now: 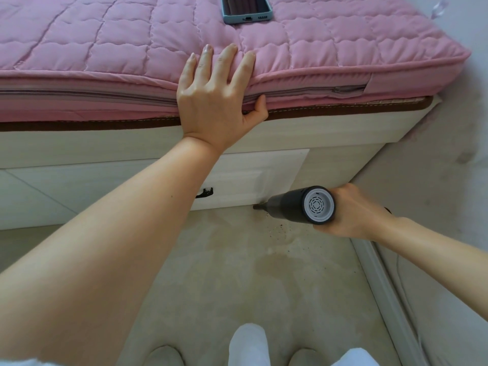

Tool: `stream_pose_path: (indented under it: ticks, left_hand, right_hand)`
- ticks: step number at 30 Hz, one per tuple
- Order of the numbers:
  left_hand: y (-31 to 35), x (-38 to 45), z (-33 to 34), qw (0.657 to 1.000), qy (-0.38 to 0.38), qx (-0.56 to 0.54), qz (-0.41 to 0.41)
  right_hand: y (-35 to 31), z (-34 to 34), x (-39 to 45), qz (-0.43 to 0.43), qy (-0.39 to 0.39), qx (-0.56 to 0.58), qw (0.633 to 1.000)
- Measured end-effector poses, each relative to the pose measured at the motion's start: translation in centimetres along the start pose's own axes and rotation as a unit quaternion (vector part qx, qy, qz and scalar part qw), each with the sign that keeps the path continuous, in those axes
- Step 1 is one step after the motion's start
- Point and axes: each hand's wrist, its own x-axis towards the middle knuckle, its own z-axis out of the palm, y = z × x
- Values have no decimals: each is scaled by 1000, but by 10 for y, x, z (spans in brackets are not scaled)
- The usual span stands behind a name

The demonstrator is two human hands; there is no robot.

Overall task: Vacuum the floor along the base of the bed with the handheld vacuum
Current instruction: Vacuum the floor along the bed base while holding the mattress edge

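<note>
The left hand (211, 101) rests open on the mattress (105, 48); the right hand (353, 212) grips the handheld vacuum (303, 204). Its nozzle may miss the crumbs (277, 231) lying nearer the person.

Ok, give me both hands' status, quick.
Left hand: open, fingers flat on the pink mattress, thumb under its edge.
Right hand: gripping the handheld vacuum, nozzle at the bed base.

I note the pink quilted mattress (105, 48) atop the white wooden bed base (330, 133); grey-cased phone (247, 9) on it; dark handheld vacuum (298, 207) at the base's foot, right.
</note>
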Motion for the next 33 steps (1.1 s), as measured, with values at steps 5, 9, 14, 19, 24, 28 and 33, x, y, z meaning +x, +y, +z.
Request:
stream_pose_path:
  ticks: [5,9,14,19,24,28,33]
  left_hand:
    - [0,-1,1,1000,3,1,0]
    - [-1,-1,2,1000,6,4,5]
    - [-1,-1,3,1000,5,5,5]
    - [-1,0,4,1000,12,7,8]
    - [-1,-1,4,1000,12,10,8]
    - [-1,-1,5,1000,7,12,9]
    - [-1,-1,4,1000,-1,14,9]
  right_hand:
    - [-2,1,-1,5,5,-4,1000]
    - [5,-2,-3,8,-8,-7,1000]
    - [14,-7,-8,18,4,-1,1000]
    - [19,-11,-12,40,6,24,999]
    - [23,-21,-19,55,-10,4,998]
    - [23,-24,-32,69,-24,5,997]
    - [24,-27,-48,80,-47,11,996]
